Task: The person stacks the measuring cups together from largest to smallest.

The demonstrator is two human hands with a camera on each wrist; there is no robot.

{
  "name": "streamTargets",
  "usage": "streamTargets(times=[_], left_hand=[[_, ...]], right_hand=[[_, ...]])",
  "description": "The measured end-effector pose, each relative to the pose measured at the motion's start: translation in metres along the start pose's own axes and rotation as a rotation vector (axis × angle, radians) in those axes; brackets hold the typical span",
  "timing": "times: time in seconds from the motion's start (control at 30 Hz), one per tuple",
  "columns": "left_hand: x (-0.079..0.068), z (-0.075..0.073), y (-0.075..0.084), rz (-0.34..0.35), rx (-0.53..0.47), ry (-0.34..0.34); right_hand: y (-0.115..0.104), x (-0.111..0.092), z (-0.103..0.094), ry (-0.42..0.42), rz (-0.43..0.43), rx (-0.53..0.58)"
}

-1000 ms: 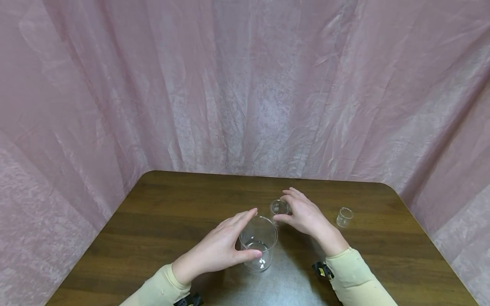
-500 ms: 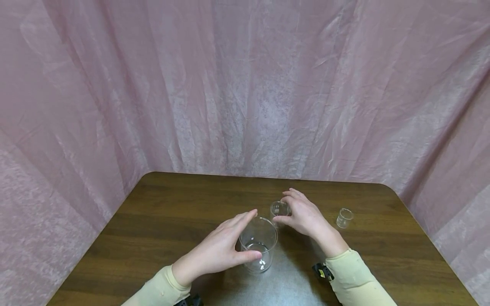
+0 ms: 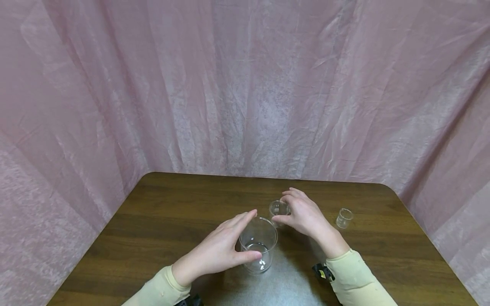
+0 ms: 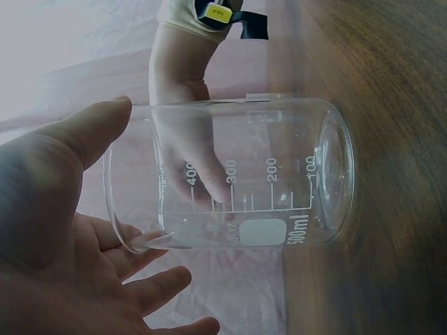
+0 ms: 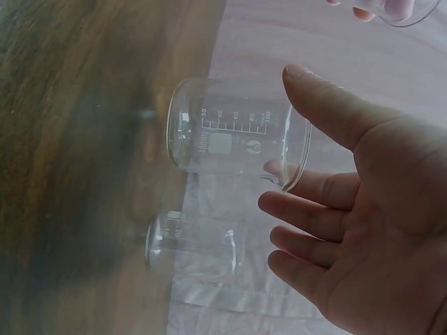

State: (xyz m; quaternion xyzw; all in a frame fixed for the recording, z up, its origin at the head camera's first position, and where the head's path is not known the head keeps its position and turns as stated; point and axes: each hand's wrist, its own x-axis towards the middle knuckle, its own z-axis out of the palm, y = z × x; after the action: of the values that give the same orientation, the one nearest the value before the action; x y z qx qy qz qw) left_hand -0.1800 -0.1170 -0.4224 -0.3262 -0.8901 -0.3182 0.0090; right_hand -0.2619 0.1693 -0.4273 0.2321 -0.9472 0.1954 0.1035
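Note:
A large clear glass beaker point(image 3: 264, 263) marked 500ml stands on the table at front centre. My left hand point(image 3: 222, 246) spans its upper part, thumb on the near side and fingers on the far side; the left wrist view shows them at the rim of that beaker point(image 4: 269, 181). Just behind and to the right is a 100ml beaker point(image 3: 277, 208). My right hand point(image 3: 300, 214) holds it near the top, with thumb and index finger on opposite sides of the rim in the right wrist view, where this beaker point(image 5: 230, 139) stands upright. The other right fingers extend loosely.
A third, smaller beaker point(image 3: 344, 218) stands to the right of my right hand. The brown wooden table point(image 3: 153, 238) has rounded far corners. Pink curtains point(image 3: 245, 93) hang behind it and along both sides. Each wrist carries a strapped black device.
The 100ml beaker and the right fingertips have shifted very slightly left. My left hand and the large beaker keep their places.

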Motion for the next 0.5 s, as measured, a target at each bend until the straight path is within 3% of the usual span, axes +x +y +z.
streamTargets(times=[0.5], left_hand=[[0.000,0.001,0.000,0.006,0.005,0.001]], right_hand=[[-0.015,-0.004,-0.016,0.050,-0.016,-0.004]])
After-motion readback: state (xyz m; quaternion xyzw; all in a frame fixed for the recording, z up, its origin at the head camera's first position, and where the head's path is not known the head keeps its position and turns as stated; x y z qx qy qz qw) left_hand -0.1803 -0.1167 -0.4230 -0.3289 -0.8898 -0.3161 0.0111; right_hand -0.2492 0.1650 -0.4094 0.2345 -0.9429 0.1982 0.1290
